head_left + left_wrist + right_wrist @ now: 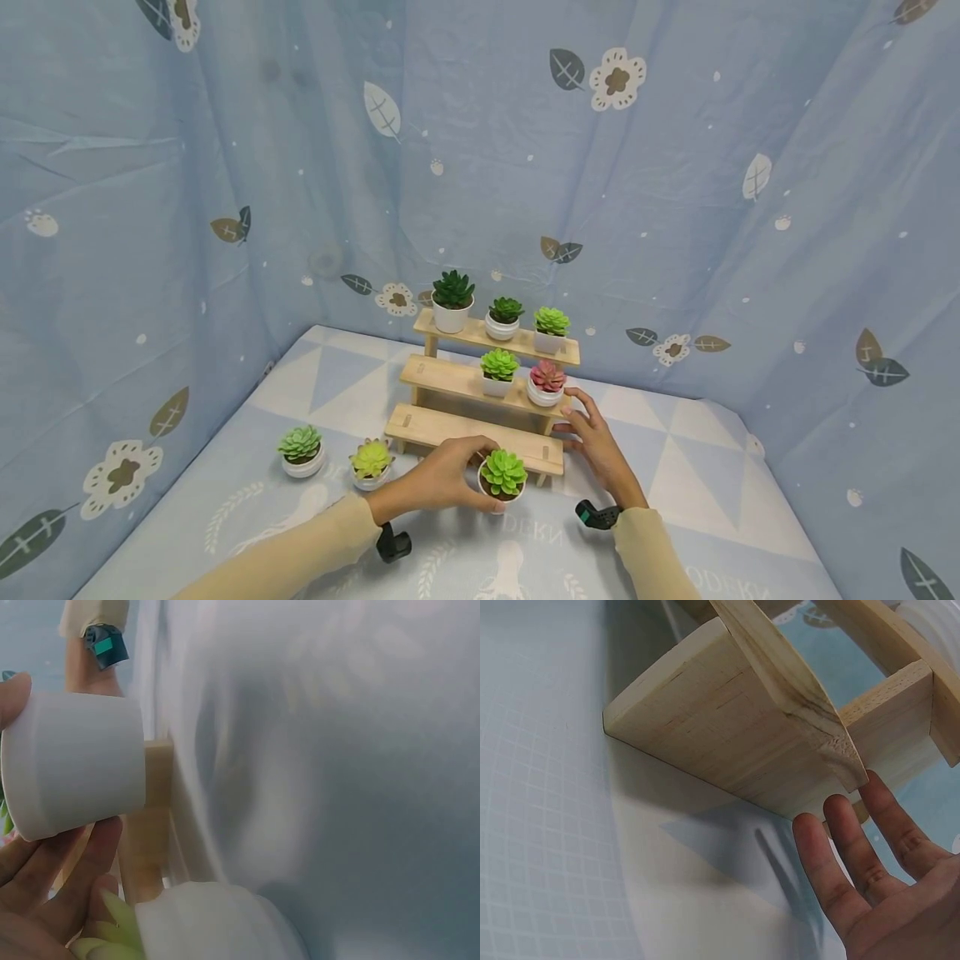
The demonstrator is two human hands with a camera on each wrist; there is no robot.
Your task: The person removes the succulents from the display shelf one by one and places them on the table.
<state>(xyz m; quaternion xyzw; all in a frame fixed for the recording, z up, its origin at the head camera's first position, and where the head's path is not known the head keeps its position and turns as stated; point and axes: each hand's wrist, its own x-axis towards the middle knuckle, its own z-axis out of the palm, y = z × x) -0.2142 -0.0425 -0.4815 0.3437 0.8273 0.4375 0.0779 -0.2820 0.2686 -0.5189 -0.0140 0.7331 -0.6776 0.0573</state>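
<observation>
My left hand grips a bright green potted succulent in front of the lowest step. In the left wrist view its smooth white pot is tipped sideways in the picture, thumb on one side and fingers on the other. A three-step wooden stand stands behind it. At the stand's right end is my right hand, fingers extended. In the right wrist view, the fingertips are right at the edge of a wooden step. A pink succulent sits on the middle step near that hand.
Three green succulents, including a large dark one, line the top step. Another green one shares the middle step. On the patterned cloth at left stand a yellow-green succulent and a pale green one. Blue curtain hangs behind.
</observation>
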